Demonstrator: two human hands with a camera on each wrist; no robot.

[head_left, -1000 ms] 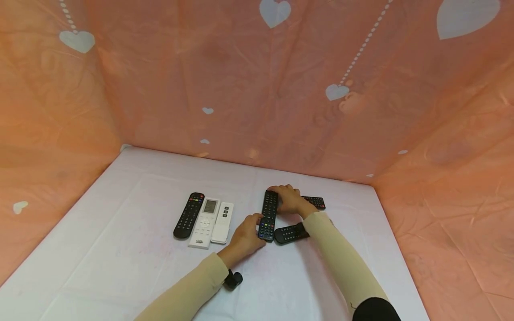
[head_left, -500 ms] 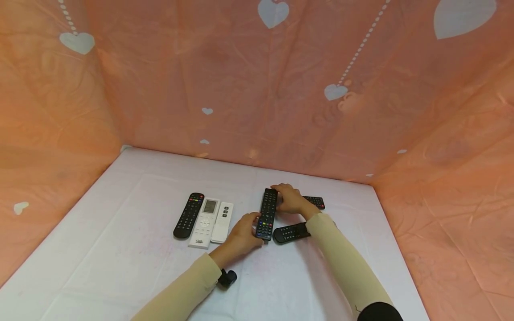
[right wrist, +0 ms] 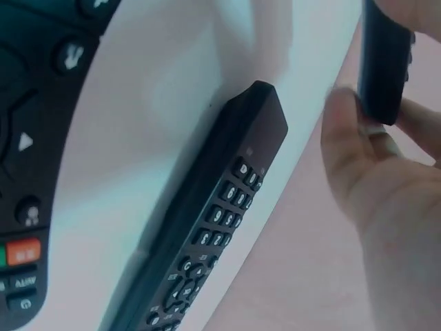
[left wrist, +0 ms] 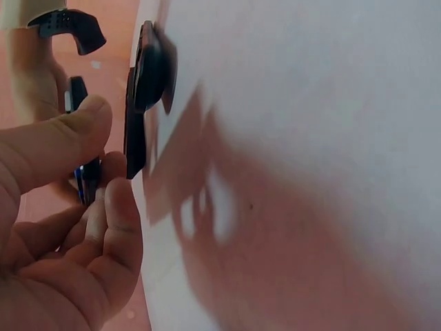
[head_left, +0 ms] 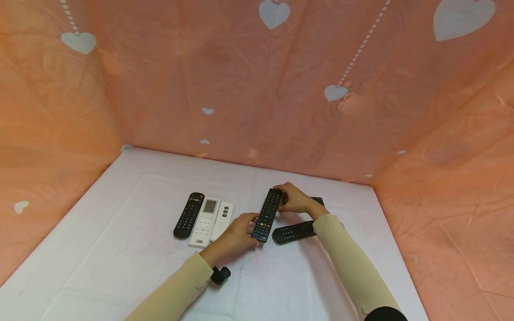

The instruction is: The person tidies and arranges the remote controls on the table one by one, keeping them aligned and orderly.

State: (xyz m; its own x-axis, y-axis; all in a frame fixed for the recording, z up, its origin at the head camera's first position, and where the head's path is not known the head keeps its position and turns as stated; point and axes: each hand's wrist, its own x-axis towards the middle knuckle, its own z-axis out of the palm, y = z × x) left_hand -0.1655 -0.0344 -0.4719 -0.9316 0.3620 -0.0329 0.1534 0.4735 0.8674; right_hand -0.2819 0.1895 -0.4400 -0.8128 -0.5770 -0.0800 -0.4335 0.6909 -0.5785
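Black remote point(head_left: 267, 216) — both hands point(head_left: 238, 232) point(head_left: 296, 199) hold it above the table point(head_left: 120, 249).

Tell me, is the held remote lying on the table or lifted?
Lifted: in the left wrist view, a gap shows between the remote and the table.
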